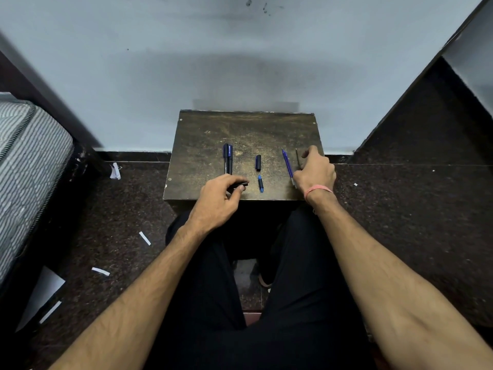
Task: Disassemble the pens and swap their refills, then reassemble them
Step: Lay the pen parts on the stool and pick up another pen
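The left hand (221, 194) curls over the near left part of the small wooden table (202, 134), thumb and fingers closed on a short black pen part (240, 185) whose end pokes out toward the right; just beyond its knuckles lie two dark capped pens (228, 158) side by side, pointing away from the person; to the right of that hand a black cap piece (258, 162) and a small blue tip piece (260, 184) lie one behind the other at the table's middle, both apart from either hand. The right hand (316, 172), a pink band (317, 189) on its wrist, rests palm down at the table's right edge, fingers bent; a thin dark refill (297, 158) runs under its fingers, though whether they grip it cannot be told; a blue refill (287, 162) lies just left of it, its near end touching the hand. Both forearms reach forward over black trousers (293, 289); white paper scraps (144, 238) dot the dark floor at left, beside a striped mattress (29, 156).
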